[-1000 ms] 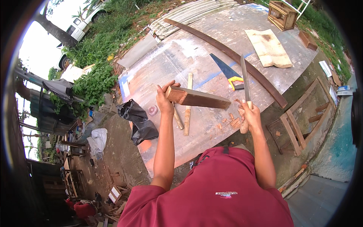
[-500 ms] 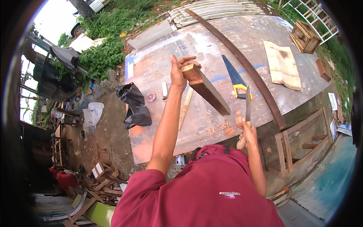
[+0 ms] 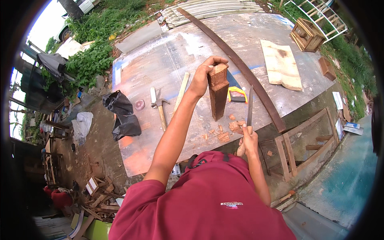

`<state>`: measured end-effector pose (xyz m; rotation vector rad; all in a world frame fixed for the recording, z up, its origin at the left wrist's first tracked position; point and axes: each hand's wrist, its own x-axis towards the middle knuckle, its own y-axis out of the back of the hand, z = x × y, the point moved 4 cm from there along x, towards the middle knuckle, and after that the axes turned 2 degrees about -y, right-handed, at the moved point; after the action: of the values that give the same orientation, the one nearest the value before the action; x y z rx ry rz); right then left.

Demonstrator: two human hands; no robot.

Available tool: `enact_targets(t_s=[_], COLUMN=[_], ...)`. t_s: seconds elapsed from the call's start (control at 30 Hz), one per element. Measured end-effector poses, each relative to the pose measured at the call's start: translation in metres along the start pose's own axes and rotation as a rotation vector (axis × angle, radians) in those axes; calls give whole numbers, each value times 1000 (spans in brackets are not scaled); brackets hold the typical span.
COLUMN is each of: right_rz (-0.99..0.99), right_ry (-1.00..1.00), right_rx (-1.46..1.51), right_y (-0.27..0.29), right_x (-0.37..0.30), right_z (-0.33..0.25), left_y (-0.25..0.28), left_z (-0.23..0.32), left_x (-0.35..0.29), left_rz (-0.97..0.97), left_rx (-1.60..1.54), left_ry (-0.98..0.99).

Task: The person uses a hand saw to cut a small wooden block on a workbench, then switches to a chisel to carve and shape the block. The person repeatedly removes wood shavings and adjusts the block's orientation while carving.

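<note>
My left hand (image 3: 202, 78) grips the top end of a short brown wooden beam (image 3: 218, 98). The beam stands nearly upright, its lower end at the tabletop, with a notch cut near the top. A machete-like knife (image 3: 250, 110) with a wooden handle is in my right hand (image 3: 249, 141), blade pointing up and away, apart from the beam. Reddish wood chips (image 3: 224, 137) lie on the board table (image 3: 160, 136) between the beam and the knife. Behind the beam lies a handsaw (image 3: 238, 96) with a yellow and black handle, its blade partly hidden.
Left of my forearm lie a claw hammer (image 3: 161, 113), a light wooden stick (image 3: 182, 90), a round pinkish roll (image 3: 139, 105) and a black plastic bag (image 3: 120, 116). A long dark plank (image 3: 240, 64) crosses the table. Further right are a pale board (image 3: 282, 66) and a wooden frame (image 3: 294, 154).
My left hand has moved right and tipped the beam from a slant to nearly upright. The view has shifted, showing the whole hammer. The knife stays in my right hand.
</note>
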<state>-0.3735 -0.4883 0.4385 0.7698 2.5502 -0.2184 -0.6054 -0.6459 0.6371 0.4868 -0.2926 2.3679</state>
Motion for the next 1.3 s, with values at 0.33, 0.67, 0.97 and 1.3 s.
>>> enact_targets(t_s=[0.33, 0.67, 0.97, 1.3], right_rz=[-186, -311, -272, -268], right_ry=[389, 533, 594, 641], right_rx=[138, -322, -497, -363], right_y=[-47, -101, -129, -125], right_x=[-86, -159, -189, -238], right_z=[-107, -84, -40, -91], left_y=[10, -4, -5, 5], left_z=[23, 90, 87, 81], left_x=[-43, -198, -290, -319], left_rz=[286, 528, 656, 812], left_rx=[30, -1, -100, -216], left_ry=[111, 335, 438, 450])
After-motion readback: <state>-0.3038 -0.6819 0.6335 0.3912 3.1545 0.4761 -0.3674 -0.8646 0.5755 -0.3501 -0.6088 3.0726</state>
